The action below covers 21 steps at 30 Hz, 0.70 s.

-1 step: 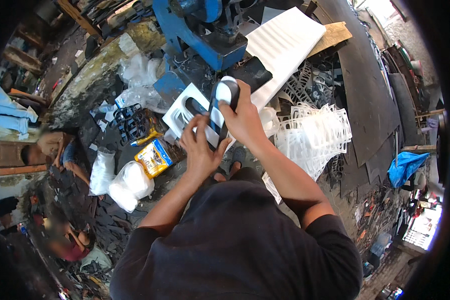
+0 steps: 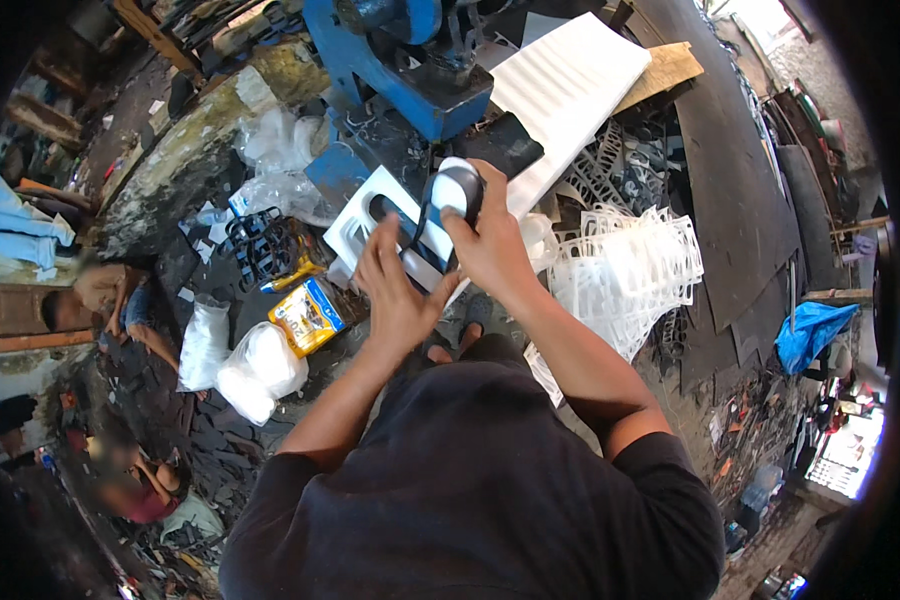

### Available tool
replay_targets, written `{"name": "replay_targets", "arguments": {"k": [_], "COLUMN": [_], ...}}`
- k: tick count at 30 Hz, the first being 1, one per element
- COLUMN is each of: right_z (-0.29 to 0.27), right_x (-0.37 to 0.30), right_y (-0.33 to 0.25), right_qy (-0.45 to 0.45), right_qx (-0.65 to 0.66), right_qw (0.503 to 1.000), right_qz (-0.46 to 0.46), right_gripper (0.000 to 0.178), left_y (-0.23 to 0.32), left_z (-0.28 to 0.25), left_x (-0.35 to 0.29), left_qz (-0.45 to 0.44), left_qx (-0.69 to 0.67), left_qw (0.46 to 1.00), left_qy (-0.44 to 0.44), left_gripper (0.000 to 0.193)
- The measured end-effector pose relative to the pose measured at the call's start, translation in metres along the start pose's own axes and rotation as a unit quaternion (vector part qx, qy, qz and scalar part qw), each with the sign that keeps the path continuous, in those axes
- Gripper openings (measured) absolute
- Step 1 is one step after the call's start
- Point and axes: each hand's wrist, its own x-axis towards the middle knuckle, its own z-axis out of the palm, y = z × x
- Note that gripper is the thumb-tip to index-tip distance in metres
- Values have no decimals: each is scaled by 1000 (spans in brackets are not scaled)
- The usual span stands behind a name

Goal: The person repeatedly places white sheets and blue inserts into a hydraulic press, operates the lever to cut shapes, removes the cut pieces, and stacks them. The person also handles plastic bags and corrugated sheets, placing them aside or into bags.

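Observation:
My right hand [image 2: 485,225] is closed round a stack of sole-shaped pieces [image 2: 457,187], white on top with black below. The thumb presses on the white face. My left hand [image 2: 390,280] has its fingers apart, slightly blurred, just left of and below the stack. Under and beyond its fingertips lies a white sheet [image 2: 355,222] with long rounded cut-outs. Part of the sheet is hidden by the hands and the stack. A blue machine [image 2: 440,105] stands beyond my hands, with a black slab [image 2: 510,145] at its foot.
A long white sheet stack [image 2: 580,70] lies at the far right. Cut white offcut frames [image 2: 625,275] are heaped at right. Left are a yellow packet [image 2: 307,317], white plastic bags [image 2: 262,370] and black offcuts [image 2: 260,245]. Two other people sit at far left; black sheets [image 2: 730,180] lean right.
My left hand has come away from the lower part of the stack, its fingers spreading. The stack in my right hand has tilted a little.

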Motion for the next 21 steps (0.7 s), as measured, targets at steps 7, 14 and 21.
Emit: {"name": "replay_targets", "arguments": {"k": [7, 14, 21], "right_z": [-41, -109, -219], "right_x": [-10, 23, 17], "right_y": [22, 71, 157], "right_qy": [-29, 13, -150], "right_qx": [-46, -166, 106], "right_qw": [998, 985, 952], "right_qz": [-10, -54, 243], "right_gripper": [44, 30, 24], "left_y": [26, 76, 91], "left_z": [43, 115, 195], "left_x": [27, 40, 8], "left_qz": [-4, 38, 26], "left_qx": [-276, -201, -291], "left_qw": [953, 971, 931], "left_qy": [-121, -122, -219], "left_gripper": [103, 97, 88]}}
